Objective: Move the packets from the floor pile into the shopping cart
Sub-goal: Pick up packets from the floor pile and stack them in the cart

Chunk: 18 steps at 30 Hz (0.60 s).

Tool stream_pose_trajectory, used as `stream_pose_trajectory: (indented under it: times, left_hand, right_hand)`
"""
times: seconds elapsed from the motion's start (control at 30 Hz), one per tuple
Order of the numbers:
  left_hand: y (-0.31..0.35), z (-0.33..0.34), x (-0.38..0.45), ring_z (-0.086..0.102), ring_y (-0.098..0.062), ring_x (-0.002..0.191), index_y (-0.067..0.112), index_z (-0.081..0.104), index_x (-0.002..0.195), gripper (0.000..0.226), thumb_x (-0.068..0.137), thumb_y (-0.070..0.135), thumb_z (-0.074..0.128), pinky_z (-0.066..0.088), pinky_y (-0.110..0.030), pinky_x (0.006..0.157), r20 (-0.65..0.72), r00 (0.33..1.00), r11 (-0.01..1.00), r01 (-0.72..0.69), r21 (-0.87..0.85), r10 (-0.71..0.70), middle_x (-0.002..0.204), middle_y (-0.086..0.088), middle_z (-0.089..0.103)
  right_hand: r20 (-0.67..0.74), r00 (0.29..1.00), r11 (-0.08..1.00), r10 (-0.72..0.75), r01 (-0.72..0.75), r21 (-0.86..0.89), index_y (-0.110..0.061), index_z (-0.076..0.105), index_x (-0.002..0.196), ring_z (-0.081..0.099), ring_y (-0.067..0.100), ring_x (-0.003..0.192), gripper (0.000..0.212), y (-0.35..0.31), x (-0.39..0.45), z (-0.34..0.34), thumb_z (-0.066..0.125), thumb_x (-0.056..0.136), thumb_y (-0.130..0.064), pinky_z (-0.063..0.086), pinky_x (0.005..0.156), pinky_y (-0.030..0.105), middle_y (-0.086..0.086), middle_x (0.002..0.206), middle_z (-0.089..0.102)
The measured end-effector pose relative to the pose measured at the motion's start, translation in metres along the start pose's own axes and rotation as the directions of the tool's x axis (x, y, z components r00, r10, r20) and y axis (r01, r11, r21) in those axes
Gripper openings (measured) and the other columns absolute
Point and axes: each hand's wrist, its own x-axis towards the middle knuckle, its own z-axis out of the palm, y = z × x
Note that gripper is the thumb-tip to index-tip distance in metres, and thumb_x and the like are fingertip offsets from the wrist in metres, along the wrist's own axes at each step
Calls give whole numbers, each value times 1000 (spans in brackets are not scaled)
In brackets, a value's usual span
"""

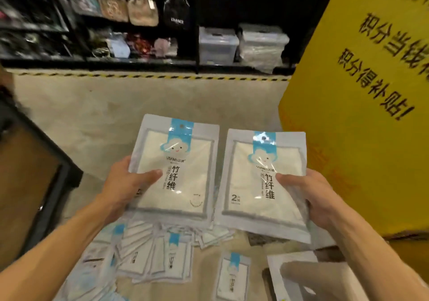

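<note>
Glossy white plastic catches the light on both packets we hold up, side by side and face-on, above the floor pile [162, 254].

At 9 o'clock, our left hand [126, 184] grips the left packet [174, 168] along its left edge: thumb curled flat across the front, fingers hidden behind.

At 3 o'clock, our right hand [311, 196] grips the right packet [263, 184] by its right edge, thumb on the front, fingers wrapped behind.

Each packet is a flat rectangular pouch with a blue header strip, a cloud face, and pale folded cloth showing through a clear window. The two nearly touch at centre.

At 6 o'clock, more of the same packets lie overlapped and fanned on the concrete floor [116, 105].

At 2 o'clock stands a yellow panel [359, 138] with black characters. We cannot tell whether it belongs to the cart.
</note>
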Motion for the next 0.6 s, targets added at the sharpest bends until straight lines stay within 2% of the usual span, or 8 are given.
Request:
stream_pose_trajectory:
  times: [0.07, 0.1, 0.2, 0.23, 0.3, 0.37, 0.43, 0.6]
  left_hand:
    - [48, -41, -33, 77, -17, 73, 11, 69, 108, 35, 77, 5, 84, 56, -23, 53, -58, 998, 999, -36, -7, 35, 84, 2, 79]
    - [69, -62, -50, 76, -14, 70, 12, 69, 107, 35, 77, 6, 85, 55, -22, 51, -89, 995, 999, -51, -15, 49, 83, 4, 79]
    - [121, -122, -103, 73, -6, 65, 12, 68, 105, 34, 77, 5, 85, 53, -18, 48, -208, 971, 992, -127, -20, 121, 78, 5, 78]
    - [135, -142, -121, 74, -7, 65, 12, 68, 107, 35, 76, 5, 85, 54, -19, 50, -251, 959, 989, -144, -25, 133, 80, 3, 78]
    - [154, -179, -156, 76, -15, 76, 13, 68, 109, 40, 74, 8, 87, 59, -30, 63, -338, 929, 985, -169, -21, 152, 89, -2, 79]
    - [164, -211, -190, 76, -20, 81, 12, 69, 107, 39, 73, 9, 87, 60, -37, 72, -423, 888, 979, -203, -16, 177, 91, -2, 79]
    - [170, -237, -227, 77, -18, 77, 12, 69, 105, 36, 74, 9, 87, 59, -34, 69, -510, 838, 973, -232, -16, 192, 88, 1, 79]
    - [157, -275, -324, 77, -23, 83, 12, 71, 106, 37, 73, 9, 88, 59, -35, 72, -713, 684, 967, -252, -30, 156, 91, -2, 80]
  right_hand:
    - [55, 997, 998, -53, 55, -24, -2, 71, 115, 76, 37, 97, 27, -49, -33, 23, 70, 89, 4, 61, 87, 50, 17, 107, 78]
    - [92, 993, 996, -72, 76, -36, -3, 70, 115, 76, 37, 98, 28, -71, -48, 37, 71, 88, 3, 61, 88, 51, 17, 108, 78]
    - [217, 969, 990, -119, 131, -42, -2, 69, 117, 76, 37, 97, 31, -128, -90, 84, 72, 87, 2, 63, 82, 48, 17, 107, 78]
    - [255, 958, 989, -131, 145, -40, 0, 69, 118, 76, 37, 96, 32, -142, -102, 101, 73, 86, 2, 62, 81, 47, 17, 106, 78]
    - [334, 932, 986, -142, 163, -34, 1, 68, 118, 77, 38, 94, 33, -166, -126, 134, 74, 86, 2, 61, 80, 46, 18, 105, 78]
    - [419, 896, 985, -147, 173, -25, 2, 67, 119, 77, 37, 93, 33, -183, -148, 166, 73, 86, 1, 63, 75, 45, 18, 105, 78]
    - [510, 847, 982, -153, 189, -20, 1, 66, 119, 77, 37, 92, 32, -193, -168, 195, 73, 87, 1, 64, 69, 43, 18, 105, 78]
    - [716, 690, 973, -110, 222, -63, -2, 63, 122, 77, 39, 92, 36, -196, -208, 257, 73, 87, 1, 65, 69, 47, 20, 106, 78]
